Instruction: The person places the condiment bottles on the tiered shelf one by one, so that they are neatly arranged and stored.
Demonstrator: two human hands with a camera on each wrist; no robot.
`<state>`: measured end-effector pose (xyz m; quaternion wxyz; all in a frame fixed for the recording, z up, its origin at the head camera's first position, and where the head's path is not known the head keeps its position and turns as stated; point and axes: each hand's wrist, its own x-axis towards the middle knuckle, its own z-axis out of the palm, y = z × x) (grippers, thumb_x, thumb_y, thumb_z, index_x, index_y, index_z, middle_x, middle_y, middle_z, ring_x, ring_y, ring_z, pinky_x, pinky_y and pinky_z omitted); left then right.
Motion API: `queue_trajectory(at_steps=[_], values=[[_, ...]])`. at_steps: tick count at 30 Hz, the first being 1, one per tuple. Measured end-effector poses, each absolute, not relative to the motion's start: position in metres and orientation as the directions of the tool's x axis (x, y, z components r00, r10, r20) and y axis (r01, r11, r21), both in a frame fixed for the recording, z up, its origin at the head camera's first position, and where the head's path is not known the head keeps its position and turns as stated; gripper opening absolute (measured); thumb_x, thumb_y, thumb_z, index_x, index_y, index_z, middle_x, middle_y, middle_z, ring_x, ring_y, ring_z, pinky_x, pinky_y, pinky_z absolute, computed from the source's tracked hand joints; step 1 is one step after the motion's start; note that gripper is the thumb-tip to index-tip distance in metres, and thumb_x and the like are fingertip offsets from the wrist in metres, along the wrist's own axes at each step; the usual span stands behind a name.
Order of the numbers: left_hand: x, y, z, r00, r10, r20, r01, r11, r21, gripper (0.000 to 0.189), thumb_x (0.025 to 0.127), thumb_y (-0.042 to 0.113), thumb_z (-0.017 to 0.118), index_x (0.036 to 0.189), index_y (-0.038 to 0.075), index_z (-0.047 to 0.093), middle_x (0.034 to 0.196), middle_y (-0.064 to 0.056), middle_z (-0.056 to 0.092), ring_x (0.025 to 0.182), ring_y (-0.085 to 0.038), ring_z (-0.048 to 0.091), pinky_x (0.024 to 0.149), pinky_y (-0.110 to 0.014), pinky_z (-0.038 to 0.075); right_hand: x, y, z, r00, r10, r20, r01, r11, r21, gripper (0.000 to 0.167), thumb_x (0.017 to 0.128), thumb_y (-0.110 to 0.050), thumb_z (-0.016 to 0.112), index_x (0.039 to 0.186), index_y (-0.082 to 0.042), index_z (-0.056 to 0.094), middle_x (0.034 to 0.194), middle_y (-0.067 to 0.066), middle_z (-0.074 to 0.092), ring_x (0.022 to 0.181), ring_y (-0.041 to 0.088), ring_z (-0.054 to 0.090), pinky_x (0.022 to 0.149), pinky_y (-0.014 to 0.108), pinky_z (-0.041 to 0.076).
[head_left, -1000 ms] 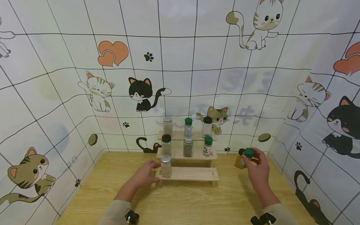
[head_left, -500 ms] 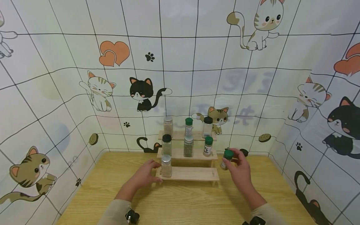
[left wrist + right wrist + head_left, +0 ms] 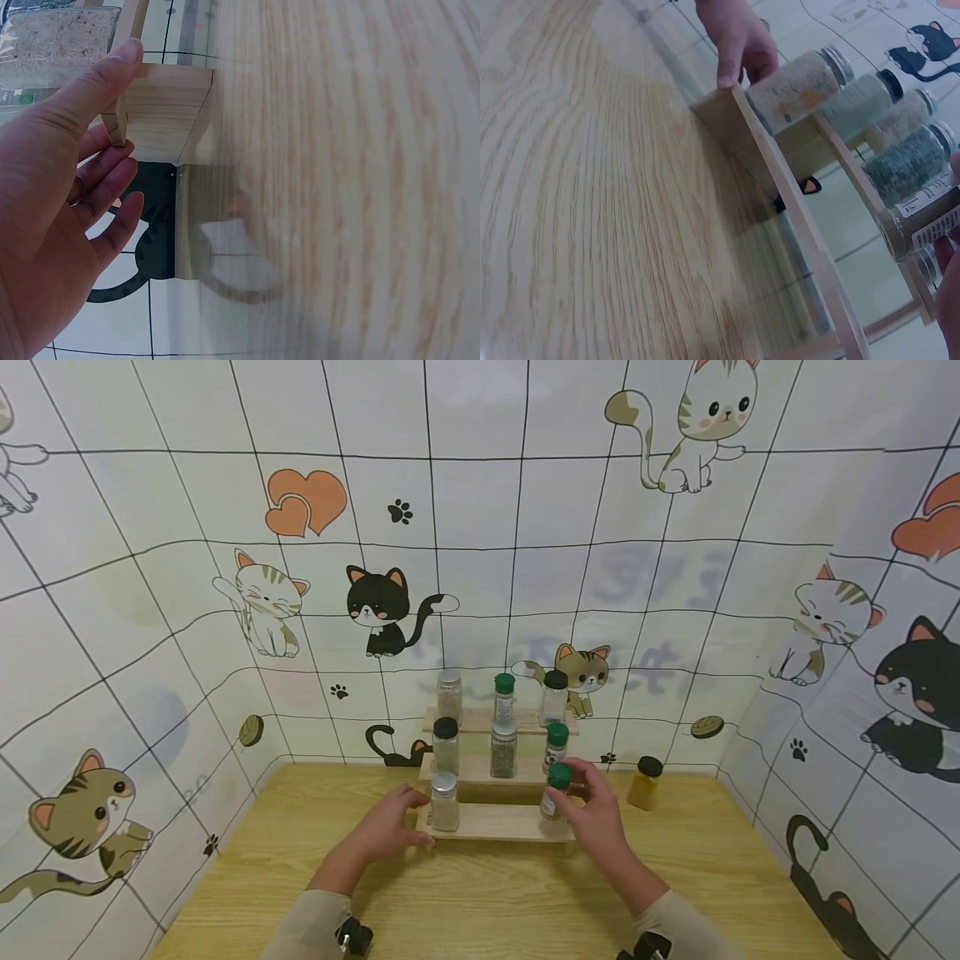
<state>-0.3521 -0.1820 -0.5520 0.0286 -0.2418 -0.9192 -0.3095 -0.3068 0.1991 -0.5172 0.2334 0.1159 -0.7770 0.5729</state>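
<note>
A three-step wooden spice rack [image 3: 510,828] stands on the table. My left hand [image 3: 387,823] holds the left end of its lowest step, with the thumb [image 3: 112,71] on the board and fingertips at its edge. Between the fingers and thumb of my right hand [image 3: 596,810] is a green-capped spice jar [image 3: 551,803], over the right part of the lowest step. In the right wrist view the base of this spice jar [image 3: 922,221] appears raised off the board. A silver-capped jar [image 3: 445,806] stands at the left of that step.
Several jars with green, black and silver caps, such as a jar of green herbs [image 3: 503,753], fill the two upper steps. A black-capped yellow jar [image 3: 643,783] stands on the table [image 3: 480,902] at right. Cat-patterned sheeting [image 3: 480,585] surrounds the back and sides.
My right hand has carried the green-capped spice jar leftward from beside the yellow jar to the rack's lowest step. My left hand stays at the rack's left end.
</note>
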Motion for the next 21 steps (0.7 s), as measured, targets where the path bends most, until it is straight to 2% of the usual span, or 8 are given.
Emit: queue_trajectory(at_steps=[7,11,16,21], values=[[-0.352,-0.182,-0.552,-0.881,0.429,0.198,0.462,0.692,0.555,0.069,0.079,0.035,0.103,0.132,0.004,0.072,0.124,-0.005,0.063,0.123,-0.036,0.066,0.107,-0.058,0.053,-0.31,0.174,-0.519,-0.893,0.023,0.449,-0.428,0.266,-0.864,0.05,0.095,-0.008,0.088,0.14,-0.015,0.068,0.12,0.008,0.073,0.105,0.025,0.072,0.09,0.03,0.059],[-0.351,-0.182,-0.551,-0.88,0.432,0.199,0.465,0.692,0.552,0.069,0.079,0.035,0.103,0.132,0.004,0.072,0.124,-0.006,0.063,0.123,-0.036,0.066,0.106,-0.058,0.053,-0.313,0.163,-0.52,-0.891,-0.027,0.453,-0.444,0.257,-0.858,0.049,0.095,-0.007,0.089,0.139,-0.014,0.068,0.118,0.008,0.074,0.106,0.029,0.072,0.088,0.03,0.06],[-0.35,-0.181,-0.549,-0.878,0.433,0.207,0.47,0.692,0.548,0.068,0.079,0.034,0.103,0.131,0.003,0.072,0.123,-0.006,0.063,0.121,-0.037,0.066,0.106,-0.059,0.053,-0.315,0.154,-0.521,-0.883,-0.077,0.462,-0.465,0.264,-0.845,0.05,0.094,-0.006,0.089,0.14,-0.009,0.068,0.119,0.006,0.075,0.107,0.027,0.073,0.087,0.032,0.061],[-0.351,-0.181,-0.55,-0.879,0.432,0.203,0.467,0.691,0.552,0.068,0.079,0.033,0.103,0.132,0.002,0.072,0.124,-0.008,0.063,0.123,-0.038,0.066,0.106,-0.06,0.053,-0.319,0.146,-0.523,-0.884,-0.092,0.459,-0.465,0.284,-0.839,0.051,0.093,-0.005,0.09,0.139,-0.01,0.068,0.12,0.003,0.074,0.109,0.027,0.073,0.09,0.041,0.062]])
